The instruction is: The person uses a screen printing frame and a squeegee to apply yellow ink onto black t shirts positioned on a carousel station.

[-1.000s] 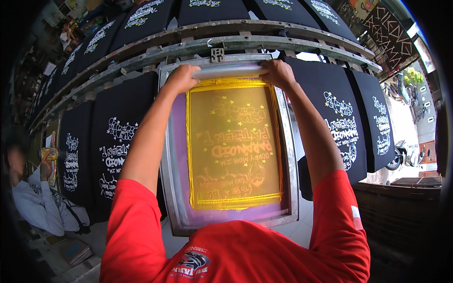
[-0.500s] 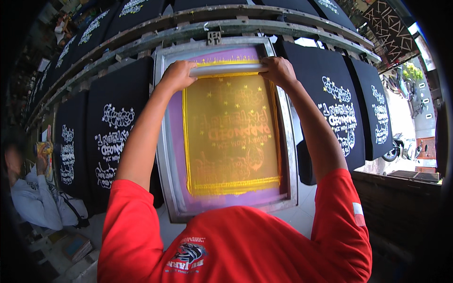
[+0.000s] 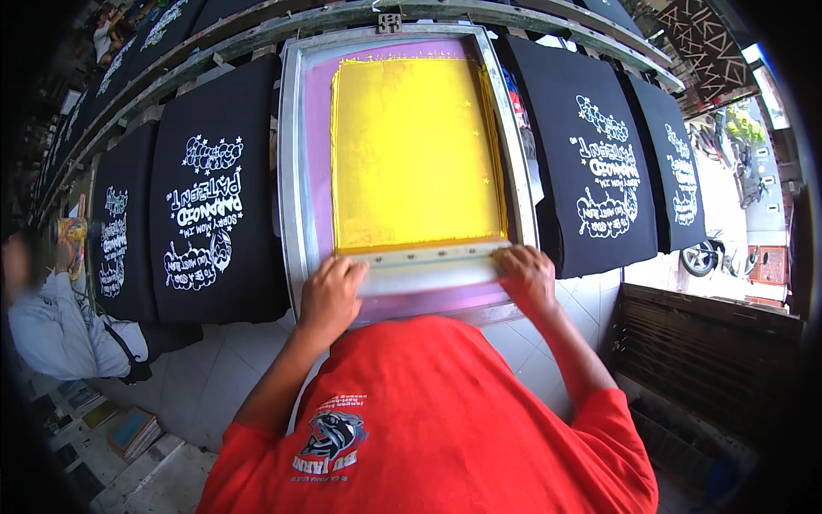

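Note:
A wide squeegee (image 3: 428,272) lies across the near end of a screen printing frame (image 3: 289,163). My left hand (image 3: 334,289) is closed round its left end, and my right hand (image 3: 527,278) grips the right end. Beyond the squeegee, bright yellow ink (image 3: 411,154) covers the screen's mesh in a large rectangle, with a purple border (image 3: 320,171) around it. A few small star shapes show faintly at the right of the yellow area. The frame's metal rim surrounds the mesh, and a hinge-like metal bracket (image 3: 389,23) sits at its far edge.
Black shirts with white prints lie on boards to the left (image 3: 214,188) and right (image 3: 591,163). Metal rails (image 3: 248,47) run along the far side. At the left, another person (image 3: 64,334) in a grey top holds something colourful. A slatted wooden piece (image 3: 693,343) stands near right.
Both hands have drawn the squeegee from the frame's far end to its near end. The mesh has turned from dull, see-through yellow with lettering to solid bright yellow.

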The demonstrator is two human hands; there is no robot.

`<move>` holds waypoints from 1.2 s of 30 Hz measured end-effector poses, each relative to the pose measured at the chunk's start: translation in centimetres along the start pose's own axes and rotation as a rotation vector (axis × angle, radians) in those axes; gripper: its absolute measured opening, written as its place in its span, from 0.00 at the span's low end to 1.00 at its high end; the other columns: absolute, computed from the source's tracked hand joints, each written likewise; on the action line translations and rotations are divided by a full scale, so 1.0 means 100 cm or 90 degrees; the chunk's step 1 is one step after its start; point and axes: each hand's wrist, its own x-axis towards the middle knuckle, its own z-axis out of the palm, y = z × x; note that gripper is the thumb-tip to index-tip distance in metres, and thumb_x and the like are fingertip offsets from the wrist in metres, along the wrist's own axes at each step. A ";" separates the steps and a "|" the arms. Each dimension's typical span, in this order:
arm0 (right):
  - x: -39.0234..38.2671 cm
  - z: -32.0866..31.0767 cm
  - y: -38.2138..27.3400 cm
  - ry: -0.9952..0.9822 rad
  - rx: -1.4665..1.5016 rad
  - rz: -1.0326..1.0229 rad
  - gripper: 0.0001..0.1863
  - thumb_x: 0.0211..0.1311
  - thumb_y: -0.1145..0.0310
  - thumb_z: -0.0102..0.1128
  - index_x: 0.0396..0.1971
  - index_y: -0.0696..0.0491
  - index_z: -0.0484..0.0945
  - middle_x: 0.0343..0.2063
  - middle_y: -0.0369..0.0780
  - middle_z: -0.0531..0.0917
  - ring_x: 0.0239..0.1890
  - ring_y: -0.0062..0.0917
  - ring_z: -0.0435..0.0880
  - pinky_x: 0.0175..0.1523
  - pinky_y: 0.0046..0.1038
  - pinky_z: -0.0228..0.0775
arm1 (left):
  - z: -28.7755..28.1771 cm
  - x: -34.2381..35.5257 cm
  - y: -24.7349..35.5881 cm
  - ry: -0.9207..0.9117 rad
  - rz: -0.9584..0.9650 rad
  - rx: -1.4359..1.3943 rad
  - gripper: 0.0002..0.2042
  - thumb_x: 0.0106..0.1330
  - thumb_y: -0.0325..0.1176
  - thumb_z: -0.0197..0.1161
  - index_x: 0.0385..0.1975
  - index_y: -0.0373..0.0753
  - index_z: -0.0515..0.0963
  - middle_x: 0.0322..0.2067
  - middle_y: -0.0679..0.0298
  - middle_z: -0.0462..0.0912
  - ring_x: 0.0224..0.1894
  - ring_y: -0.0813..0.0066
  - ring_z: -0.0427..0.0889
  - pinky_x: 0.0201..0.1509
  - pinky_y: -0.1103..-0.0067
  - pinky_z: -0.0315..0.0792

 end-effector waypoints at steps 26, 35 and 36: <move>0.014 0.018 0.008 0.072 -0.002 -0.009 0.15 0.46 0.72 0.63 0.38 0.51 0.81 0.37 0.36 0.83 0.39 0.30 0.82 0.42 0.30 0.77 | 0.015 0.022 -0.013 0.076 0.088 0.043 0.18 0.45 0.20 0.63 0.40 0.33 0.80 0.36 0.58 0.80 0.42 0.61 0.80 0.45 0.71 0.77; 0.150 0.064 0.089 0.109 -0.081 -0.086 0.11 0.50 0.68 0.64 0.36 0.49 0.81 0.35 0.33 0.81 0.38 0.29 0.81 0.41 0.29 0.76 | 0.033 0.160 -0.090 0.164 0.115 0.143 0.20 0.47 0.20 0.61 0.44 0.37 0.79 0.38 0.59 0.80 0.42 0.59 0.79 0.46 0.71 0.78; 0.169 0.071 0.098 0.115 -0.087 -0.086 0.11 0.50 0.67 0.64 0.36 0.49 0.81 0.34 0.34 0.81 0.37 0.29 0.81 0.41 0.30 0.76 | 0.032 0.179 -0.100 0.159 0.107 0.147 0.22 0.46 0.21 0.63 0.45 0.38 0.79 0.38 0.60 0.79 0.44 0.59 0.79 0.47 0.70 0.77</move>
